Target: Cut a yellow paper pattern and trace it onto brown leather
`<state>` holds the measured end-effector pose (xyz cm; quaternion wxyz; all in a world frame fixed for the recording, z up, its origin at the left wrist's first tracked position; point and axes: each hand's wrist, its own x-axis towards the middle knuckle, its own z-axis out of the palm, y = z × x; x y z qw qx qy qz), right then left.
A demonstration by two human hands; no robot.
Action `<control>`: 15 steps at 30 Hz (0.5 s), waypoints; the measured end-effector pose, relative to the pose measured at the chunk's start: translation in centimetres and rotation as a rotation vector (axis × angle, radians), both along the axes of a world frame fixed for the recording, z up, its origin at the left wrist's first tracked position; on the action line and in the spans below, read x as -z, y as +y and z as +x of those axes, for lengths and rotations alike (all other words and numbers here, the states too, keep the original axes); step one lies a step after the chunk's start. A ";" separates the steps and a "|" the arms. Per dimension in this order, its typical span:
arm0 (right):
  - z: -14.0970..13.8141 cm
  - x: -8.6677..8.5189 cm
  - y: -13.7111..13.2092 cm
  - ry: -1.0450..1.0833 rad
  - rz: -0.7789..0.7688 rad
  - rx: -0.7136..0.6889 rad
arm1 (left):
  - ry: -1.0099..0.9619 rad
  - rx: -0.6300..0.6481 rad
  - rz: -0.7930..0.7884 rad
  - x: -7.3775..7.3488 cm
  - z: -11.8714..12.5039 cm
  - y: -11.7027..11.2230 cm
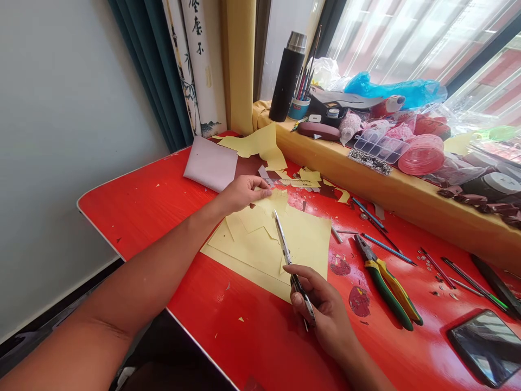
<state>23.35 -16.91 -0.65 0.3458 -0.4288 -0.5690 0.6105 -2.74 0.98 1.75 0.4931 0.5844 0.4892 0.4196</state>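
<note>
My right hand (321,304) grips a pair of scissors (284,241) by the handles. The blades point away from me and look close together. My left hand (246,193) pinches a small piece of yellow paper (278,202) between thumb and fingers, just beyond the scissor tips. Whether the blades touch that piece I cannot tell. Beneath both lie larger yellow sheets (313,233), overlapping, with several cut pieces on top. Past my left hand are a pale folded sheet (211,163) and a yellow sheet with a cut-out edge (274,146).
Paper scraps (309,176) are scattered at the back of the red table (134,201). Pliers (386,288), pens (388,250) and a phone (488,345) lie to the right. Along the sill (427,212) stand a black thermos (288,76), a brush cup (299,107) and craft supplies.
</note>
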 end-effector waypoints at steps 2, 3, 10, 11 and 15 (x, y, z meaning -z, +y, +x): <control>-0.1 -0.1 0.0 0.005 0.002 0.000 | -0.004 0.004 -0.002 0.0 0.0 0.0; -0.1 -0.1 0.1 0.007 0.001 0.002 | -0.005 0.006 -0.002 0.0 0.0 0.0; -0.2 0.1 0.0 0.047 0.000 0.014 | -0.009 0.015 0.005 0.5 -0.2 0.2; -0.2 0.1 0.0 0.046 0.000 0.015 | -0.008 0.017 0.003 0.6 -0.2 0.3; -0.3 0.0 0.1 0.047 -0.009 0.021 | -0.008 0.012 -0.011 0.7 -0.2 0.3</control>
